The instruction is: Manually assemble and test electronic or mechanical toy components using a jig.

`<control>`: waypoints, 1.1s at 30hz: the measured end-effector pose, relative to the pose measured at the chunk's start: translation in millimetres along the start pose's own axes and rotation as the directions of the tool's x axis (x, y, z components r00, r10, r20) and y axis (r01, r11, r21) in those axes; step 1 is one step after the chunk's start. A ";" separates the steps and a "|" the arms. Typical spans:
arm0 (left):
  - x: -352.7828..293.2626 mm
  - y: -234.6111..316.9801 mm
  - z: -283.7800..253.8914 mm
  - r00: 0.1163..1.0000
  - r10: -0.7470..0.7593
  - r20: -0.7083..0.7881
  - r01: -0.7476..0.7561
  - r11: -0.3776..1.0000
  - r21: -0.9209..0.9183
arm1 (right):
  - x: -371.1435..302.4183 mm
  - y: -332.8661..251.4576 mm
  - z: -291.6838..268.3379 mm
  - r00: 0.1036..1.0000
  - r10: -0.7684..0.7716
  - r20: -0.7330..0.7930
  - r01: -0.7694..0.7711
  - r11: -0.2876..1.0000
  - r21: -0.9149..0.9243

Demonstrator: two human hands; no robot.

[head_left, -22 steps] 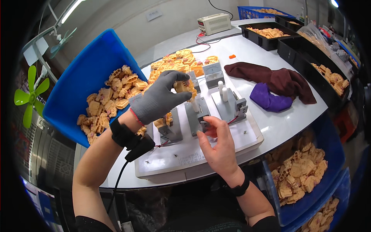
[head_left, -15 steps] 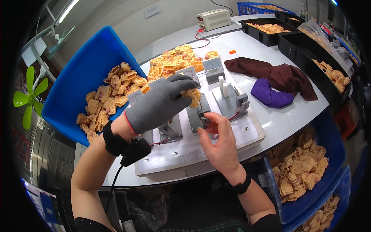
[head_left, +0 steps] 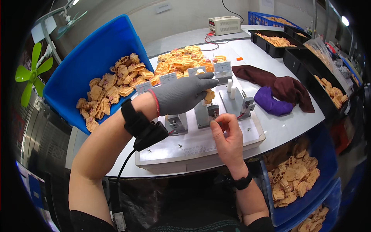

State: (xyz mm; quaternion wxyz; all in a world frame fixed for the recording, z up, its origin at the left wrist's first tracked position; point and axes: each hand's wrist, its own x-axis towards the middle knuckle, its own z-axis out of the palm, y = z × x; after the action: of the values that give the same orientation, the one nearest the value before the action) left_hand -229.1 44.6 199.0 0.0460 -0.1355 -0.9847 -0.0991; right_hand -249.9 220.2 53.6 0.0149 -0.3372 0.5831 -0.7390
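My left hand [head_left: 179,94], in a grey glove, reaches over the middle test fixture [head_left: 203,116] with its fingers curled over a tan plastic part [head_left: 209,96]. The glove hides much of that part. Just nearer to me, my bare right hand [head_left: 230,135] has thumb and forefinger pinched together at the fixture's small metal bracket [head_left: 213,111]; what lies between the fingertips is hidden. A neighbouring fixture [head_left: 235,103] to the right carries two white pegs [head_left: 231,89]. Behind the fixtures stand several panel meters [head_left: 223,69] on the white base board [head_left: 170,154].
At the left, a tilted blue bin [head_left: 92,50] holds tan parts. More parts [head_left: 181,62] are heaped behind the meters. Purple cloth [head_left: 272,101] and brown cloth [head_left: 284,81] lie at right. Black trays [head_left: 270,50], a power supply [head_left: 224,26] and a lower blue bin [head_left: 328,154] surround the table.
My left hand has moved right and lower over the middle fixture with the tan plastic part. My right thumb and forefinger have closed together at the bracket. The view has shifted slightly.
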 end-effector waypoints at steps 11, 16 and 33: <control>-25.6 -2.0 3.0 0.988 -0.152 -0.006 0.151 0.985 -0.080 | 1.2 0.1 -1.5 1.000 -0.005 -0.021 0.006 0.999 0.041; -16.2 -1.3 7.1 0.988 -0.144 -0.056 0.136 0.983 -0.125 | 2.2 -0.2 -0.8 1.000 -0.006 -0.029 0.007 1.000 0.027; -43.8 -9.1 -18.3 0.954 -0.274 -0.122 0.246 0.947 -0.206 | 0.1 6.9 -2.7 0.975 -0.183 -0.128 0.154 0.965 -0.212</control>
State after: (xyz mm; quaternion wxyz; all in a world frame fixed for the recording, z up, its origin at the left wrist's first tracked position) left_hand -188.4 20.9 210.0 0.0931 -0.0002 -0.9739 -0.2069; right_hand -253.9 220.3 47.4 -0.1251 -0.3304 0.6234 -0.6975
